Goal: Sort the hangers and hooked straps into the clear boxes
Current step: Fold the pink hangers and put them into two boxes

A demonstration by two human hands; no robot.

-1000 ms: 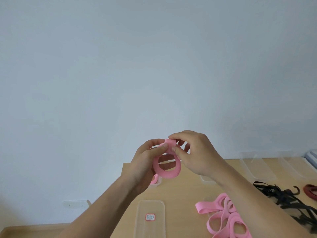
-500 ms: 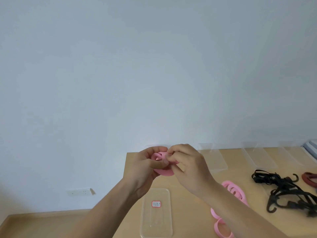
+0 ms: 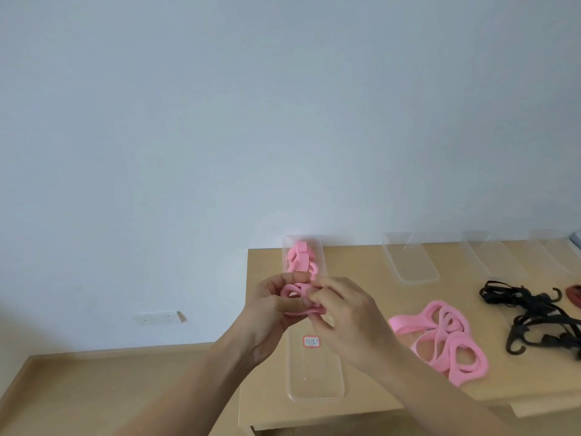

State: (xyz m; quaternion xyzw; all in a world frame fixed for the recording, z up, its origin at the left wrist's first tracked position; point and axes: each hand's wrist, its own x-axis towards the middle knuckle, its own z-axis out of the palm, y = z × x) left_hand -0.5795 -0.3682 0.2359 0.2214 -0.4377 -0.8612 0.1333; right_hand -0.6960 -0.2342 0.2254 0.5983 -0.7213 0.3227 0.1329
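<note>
Above the labelled clear box (image 3: 314,379), the left hand (image 3: 268,309) and right hand (image 3: 345,313) both pinch one pink strap (image 3: 295,292), now folded tighter than the open ring of a second ago. Right of that box lie loose pink straps (image 3: 440,341), and farther right are black hooked straps (image 3: 534,313). Just beyond it, a second clear box (image 3: 319,247), hidden by the hands before, holds rolled pink straps (image 3: 301,256).

The pink strap (image 3: 294,291), an open loop before, is now bunched small (and lower).
</note>
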